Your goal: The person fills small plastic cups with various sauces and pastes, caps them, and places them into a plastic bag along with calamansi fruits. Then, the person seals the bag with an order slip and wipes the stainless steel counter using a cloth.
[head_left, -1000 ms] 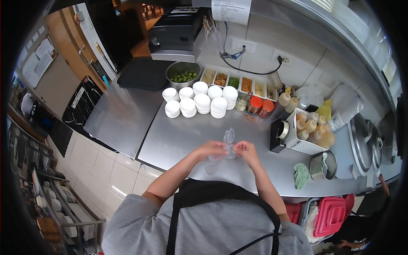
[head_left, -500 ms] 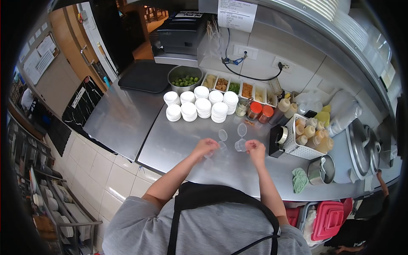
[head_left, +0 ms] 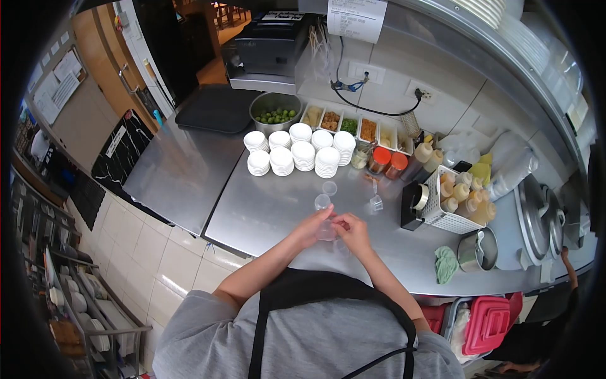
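Hands [head_left: 353,233] on cup [head_left: 326,232] near counter edge [head_left: 454,293]

No legible text, receipt [head_left: 355,20] print too small, printer label [head_left: 282,16], panel sign [head_left: 113,146] blurred

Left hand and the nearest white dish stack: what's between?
Two clear round plastic pieces show between the left hand and that white dish stack in the head view.

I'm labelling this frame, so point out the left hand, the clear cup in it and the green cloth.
Left hand [head_left: 312,228]: head view, middle of the hand.
Clear cup [head_left: 326,232]: head view, its body.
Green cloth [head_left: 446,265]: head view, crumpled middle.
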### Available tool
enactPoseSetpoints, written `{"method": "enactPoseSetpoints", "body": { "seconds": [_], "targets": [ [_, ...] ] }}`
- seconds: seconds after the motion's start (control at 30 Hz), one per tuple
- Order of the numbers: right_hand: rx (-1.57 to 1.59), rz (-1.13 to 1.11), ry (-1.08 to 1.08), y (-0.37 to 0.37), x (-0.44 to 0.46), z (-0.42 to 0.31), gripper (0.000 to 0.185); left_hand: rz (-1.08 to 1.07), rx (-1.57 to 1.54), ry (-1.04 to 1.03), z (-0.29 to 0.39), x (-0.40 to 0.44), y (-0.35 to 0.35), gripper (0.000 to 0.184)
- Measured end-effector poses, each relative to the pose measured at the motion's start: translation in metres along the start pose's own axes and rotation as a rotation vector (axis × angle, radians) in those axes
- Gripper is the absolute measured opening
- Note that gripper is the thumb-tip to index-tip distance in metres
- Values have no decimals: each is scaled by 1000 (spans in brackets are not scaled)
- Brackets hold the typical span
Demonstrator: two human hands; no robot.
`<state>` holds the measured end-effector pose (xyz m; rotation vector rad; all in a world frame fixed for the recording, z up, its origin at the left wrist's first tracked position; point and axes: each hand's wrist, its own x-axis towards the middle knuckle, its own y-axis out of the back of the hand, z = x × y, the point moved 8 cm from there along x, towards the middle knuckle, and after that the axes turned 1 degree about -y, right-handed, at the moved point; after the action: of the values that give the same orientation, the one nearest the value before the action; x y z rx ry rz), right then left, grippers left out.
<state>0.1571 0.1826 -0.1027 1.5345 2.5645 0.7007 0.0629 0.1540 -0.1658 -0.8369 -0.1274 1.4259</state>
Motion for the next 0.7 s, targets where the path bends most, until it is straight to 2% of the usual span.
{"method": "enactPoseSetpoints", "body": {
  "seconds": [0.13, 0.23, 0.43, 0.7],
  "targets": [
    [-20, 76, -102, 8, 2, 13, 6, -33, 55, -23, 8, -13, -12, 38],
    [48, 113, -111, 16, 4, 23, 7, -99, 81, -33, 9, -14, -13, 38],
    [-21, 168, -96, 26, 1, 14, 11, -158, 91, -26, 4, -10, -17, 32],
    [78, 167, -184, 25, 2, 32, 15, -134, 99, -48, 9, -10, -19, 40]
  ]
}}
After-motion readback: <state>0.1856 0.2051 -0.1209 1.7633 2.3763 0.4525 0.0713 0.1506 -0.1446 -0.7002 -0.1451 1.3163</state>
